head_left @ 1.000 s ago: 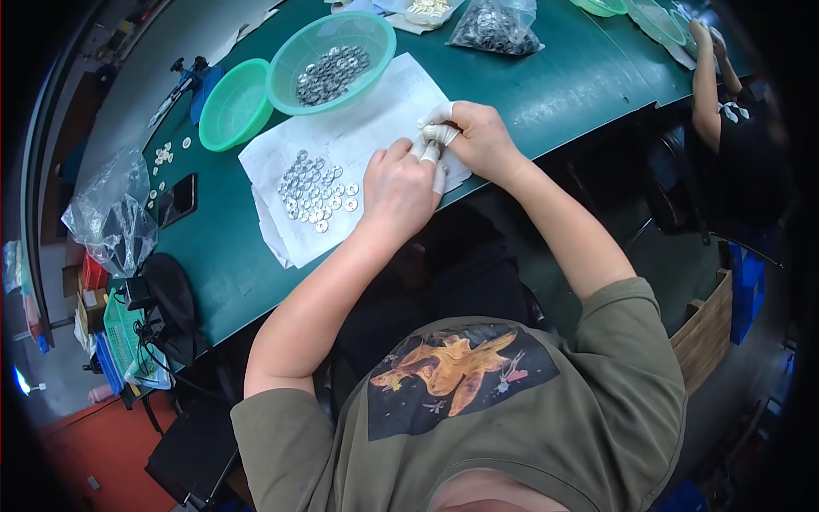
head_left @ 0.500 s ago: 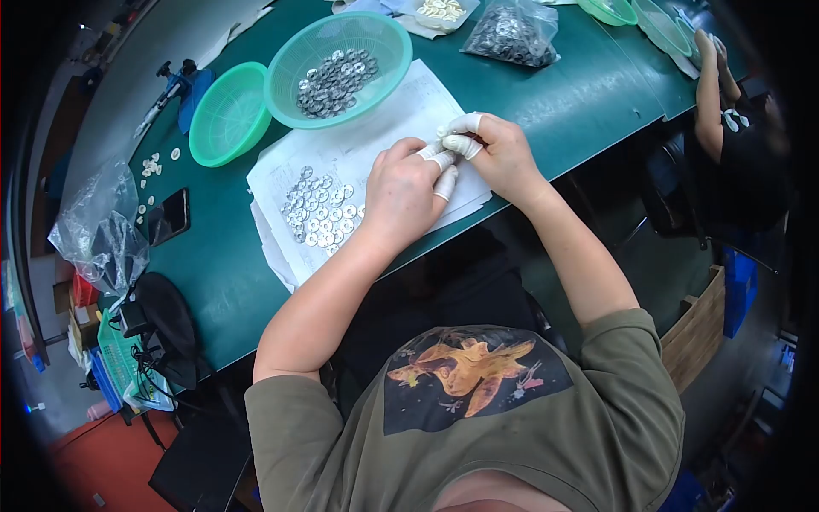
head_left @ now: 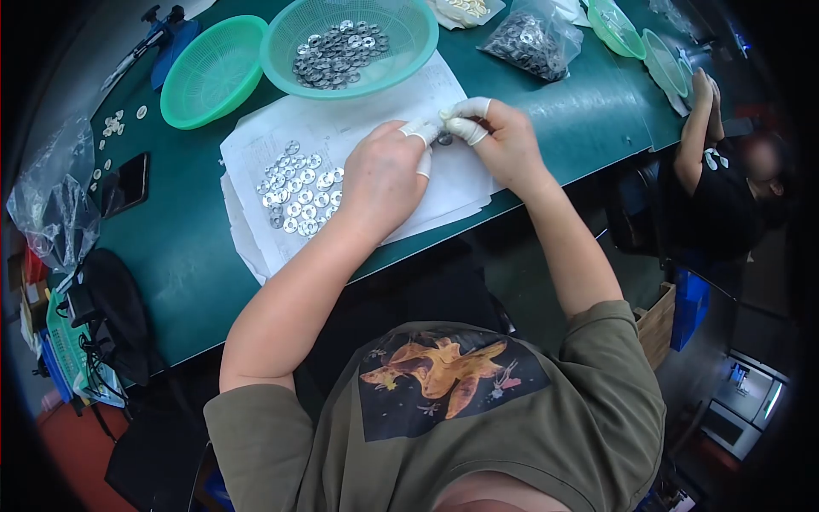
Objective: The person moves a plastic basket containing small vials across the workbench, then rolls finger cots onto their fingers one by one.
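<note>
My left hand (head_left: 388, 171) and my right hand (head_left: 499, 141) meet over the white paper sheets (head_left: 316, 119), with white covers on several fingertips. Between their fingertips is a small dark round disc (head_left: 444, 138); my right thumb and forefinger pinch beside it. The fingers of my left hand are bent together, and what they grip is too small to make out. Several shiny round metal discs (head_left: 294, 192) with centre holes lie on the paper left of my left hand. More discs fill part of a green mesh basket (head_left: 409, 64) beyond the paper.
An empty-looking green basket (head_left: 192, 81), a phone (head_left: 125, 183) and pale pieces (head_left: 113, 125) lie at the left, near a clear plastic bag (head_left: 55, 205). A bag of dark discs (head_left: 533, 43) is at the back. Another person (head_left: 725, 183) sits at the right.
The view has shifted slightly. My fingertips have parted a little, and a dark disc now shows between them. The discs on the paper look unchanged.
</note>
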Motion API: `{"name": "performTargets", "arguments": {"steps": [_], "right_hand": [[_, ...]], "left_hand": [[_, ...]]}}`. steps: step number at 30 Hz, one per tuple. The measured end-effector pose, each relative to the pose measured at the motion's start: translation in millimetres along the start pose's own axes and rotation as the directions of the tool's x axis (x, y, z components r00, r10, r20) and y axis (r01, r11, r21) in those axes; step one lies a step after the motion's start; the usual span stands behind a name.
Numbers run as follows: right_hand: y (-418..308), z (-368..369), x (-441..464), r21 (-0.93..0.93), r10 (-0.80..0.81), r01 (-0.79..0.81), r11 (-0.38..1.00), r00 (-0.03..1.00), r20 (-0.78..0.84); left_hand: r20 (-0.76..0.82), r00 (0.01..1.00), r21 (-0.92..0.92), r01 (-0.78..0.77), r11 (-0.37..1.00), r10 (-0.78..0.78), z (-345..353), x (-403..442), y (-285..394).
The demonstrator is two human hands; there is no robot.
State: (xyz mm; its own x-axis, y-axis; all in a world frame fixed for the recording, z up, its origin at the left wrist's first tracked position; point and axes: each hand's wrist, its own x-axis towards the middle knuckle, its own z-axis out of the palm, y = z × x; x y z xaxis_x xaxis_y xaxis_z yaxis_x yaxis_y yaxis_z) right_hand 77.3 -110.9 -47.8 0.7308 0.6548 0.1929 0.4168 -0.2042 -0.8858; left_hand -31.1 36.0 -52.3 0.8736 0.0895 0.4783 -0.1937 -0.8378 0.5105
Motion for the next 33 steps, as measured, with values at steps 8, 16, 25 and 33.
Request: {"name": "performTargets", "arguments": {"steps": [8, 16, 25, 33], "right_hand": [[11, 7, -4, -0.003, -0.035, 0.035, 0.999, 0.998, -0.051], [11, 8, -4, -0.070, -0.082, 0.077, 0.995, 0.993, -0.080], [9, 7, -4, -0.108, -0.111, 0.103, 0.989, 0.992, -0.066], [-1, 0, -1, -0.215, -0.146, 0.142, 0.966, 0.989, -0.004]], "left_hand": [[0.036, 0.999, -0.018, 0.009, 1.000, -0.009, 3, -2, -1], [0.102, 0.991, 0.052, -0.092, 0.994, 0.087, 5, -4, 6], [0.116, 0.987, 0.113, -0.125, 0.986, 0.112, 10, -6, 8], [0.158, 0.983, 0.180, -0.116, 0.977, 0.088, 13, -7, 11]]}}
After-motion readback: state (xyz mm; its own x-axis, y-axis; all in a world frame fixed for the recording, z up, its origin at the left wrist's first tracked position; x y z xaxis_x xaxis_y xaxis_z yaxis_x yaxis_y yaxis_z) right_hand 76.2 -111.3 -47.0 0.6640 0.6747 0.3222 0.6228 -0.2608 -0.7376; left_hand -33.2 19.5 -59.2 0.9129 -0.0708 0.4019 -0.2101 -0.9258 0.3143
